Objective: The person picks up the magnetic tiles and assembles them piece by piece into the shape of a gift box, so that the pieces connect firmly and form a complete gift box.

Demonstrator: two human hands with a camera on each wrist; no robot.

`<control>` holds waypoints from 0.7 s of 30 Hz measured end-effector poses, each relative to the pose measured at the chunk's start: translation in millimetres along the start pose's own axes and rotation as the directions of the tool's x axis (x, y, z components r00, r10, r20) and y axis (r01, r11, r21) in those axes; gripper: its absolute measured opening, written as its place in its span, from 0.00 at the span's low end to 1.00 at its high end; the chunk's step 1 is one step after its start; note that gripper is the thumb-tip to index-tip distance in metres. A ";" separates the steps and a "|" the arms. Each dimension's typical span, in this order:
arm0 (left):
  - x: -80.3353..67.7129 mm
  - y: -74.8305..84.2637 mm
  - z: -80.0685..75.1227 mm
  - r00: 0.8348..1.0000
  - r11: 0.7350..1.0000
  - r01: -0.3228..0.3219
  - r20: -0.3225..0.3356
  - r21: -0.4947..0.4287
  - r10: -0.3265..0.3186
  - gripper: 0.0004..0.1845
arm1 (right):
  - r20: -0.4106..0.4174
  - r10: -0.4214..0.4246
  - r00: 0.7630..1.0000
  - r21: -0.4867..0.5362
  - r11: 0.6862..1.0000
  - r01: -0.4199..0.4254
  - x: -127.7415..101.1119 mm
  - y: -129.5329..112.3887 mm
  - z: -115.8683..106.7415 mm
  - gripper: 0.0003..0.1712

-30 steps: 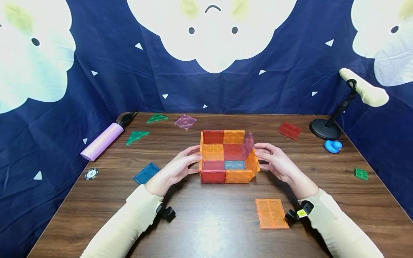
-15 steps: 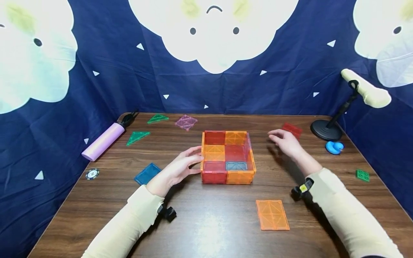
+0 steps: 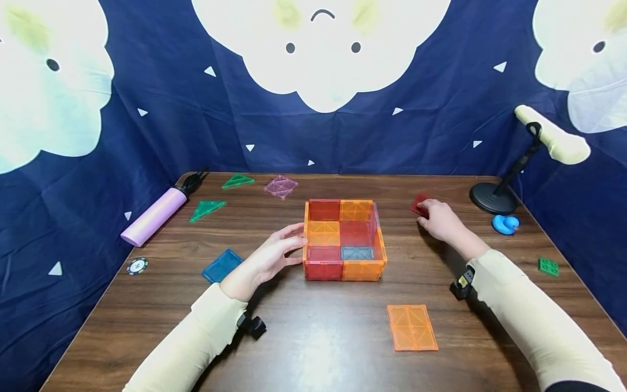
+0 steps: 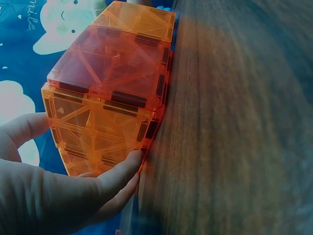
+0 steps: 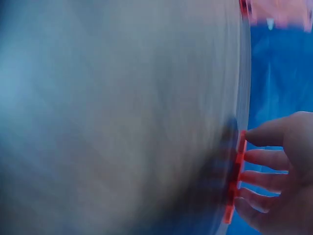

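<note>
An open box of magnetic tiles (image 3: 343, 239) stands near the middle of the desk (image 3: 313, 337), its walls red and orange, its floor orange, red and blue. The left hand (image 3: 271, 256) rests against the box's left wall, thumb and fingers loosely straight on the orange tile; the left wrist view shows the fingertips (image 4: 124, 169) touching the wall's lower edge by the desk surface. The right hand (image 3: 441, 218) lies toward the far right of the desk on a red tile (image 3: 419, 203), its grip curled over the tile's edge with the fingertips (image 5: 259, 159) on it. An orange tile (image 3: 411, 325) lies flat near the front edge. A blue tile (image 3: 222, 265) lies left of the box, with a lamp (image 3: 519, 163) at the far right corner.
</note>
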State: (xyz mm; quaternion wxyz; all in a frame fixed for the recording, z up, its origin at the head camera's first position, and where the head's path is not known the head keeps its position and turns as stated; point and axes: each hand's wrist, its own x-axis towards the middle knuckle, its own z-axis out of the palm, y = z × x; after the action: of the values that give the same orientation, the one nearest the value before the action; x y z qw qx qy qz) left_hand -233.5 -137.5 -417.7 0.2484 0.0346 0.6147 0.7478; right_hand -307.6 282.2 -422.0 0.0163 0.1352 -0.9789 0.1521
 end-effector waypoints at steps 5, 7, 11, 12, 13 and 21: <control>-1.2 1.9 1.6 1.000 1.000 0.003 -0.003 -0.007 -0.003 0.36 | 0.065 -0.084 0.994 0.017 0.996 0.083 -17.0 -30.3 3.2 0.26; -1.5 2.5 2.2 1.000 1.000 0.006 -0.013 -0.009 -0.006 0.35 | 0.078 -0.096 0.992 0.020 0.995 0.095 -19.4 -37.0 4.4 0.26; -0.2 2.9 3.1 0.999 1.000 0.007 -0.042 -0.021 -0.008 0.33 | 0.047 -0.104 0.993 0.042 0.994 0.102 -14.9 -35.3 4.7 0.26; 0.5 2.9 3.5 0.999 1.000 0.009 -0.051 -0.027 -0.010 0.33 | 0.035 -0.105 0.994 0.056 0.993 0.103 -12.8 -32.6 4.0 0.27; 0.9 3.1 4.0 0.998 0.999 0.009 -0.057 -0.032 -0.011 0.33 | 0.024 -0.106 0.994 0.071 0.992 0.104 -10.7 -29.6 3.3 0.27; 2.3 4.3 4.6 0.998 0.998 0.009 -0.064 -0.057 -0.013 0.33 | 0.052 -0.098 0.994 0.140 0.986 0.089 -0.8 -14.6 -2.1 0.31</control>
State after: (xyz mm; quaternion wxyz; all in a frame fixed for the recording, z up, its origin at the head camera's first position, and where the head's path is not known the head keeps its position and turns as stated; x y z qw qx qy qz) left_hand -235.2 -133.0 -413.2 0.2334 0.0001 0.6011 0.7643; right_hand -302.9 269.6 -415.7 -0.0148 0.1863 -0.9588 0.2140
